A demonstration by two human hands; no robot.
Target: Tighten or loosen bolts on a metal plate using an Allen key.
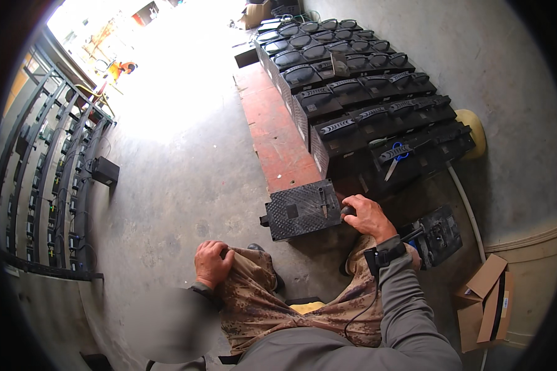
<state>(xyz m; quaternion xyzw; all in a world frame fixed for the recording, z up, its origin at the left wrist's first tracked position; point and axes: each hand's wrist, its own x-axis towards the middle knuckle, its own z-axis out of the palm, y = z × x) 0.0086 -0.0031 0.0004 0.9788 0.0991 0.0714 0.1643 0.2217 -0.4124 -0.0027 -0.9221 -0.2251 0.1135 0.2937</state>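
In front of my knees lies a black box with a diamond-textured lid (291, 213). A small slim tool (323, 201) rests on that lid near its right side. My right hand (371, 219) is beside the box's right edge, closed around a black rounded handle (348, 211). The rest of that item is hidden, and I cannot tell whether it touches the box. My left hand (213, 262) lies over my left knee, fingers loosely bent, with nothing seen in it.
Rows of black boxes with handles (359, 114) stand on the right, blue-handled scissors (397, 157) on the nearest ones. A red board (269, 123) runs alongside. Right of my knee is another black case (436, 238); beyond it, a cardboard box (486, 303). A rack (49, 179) stands left.
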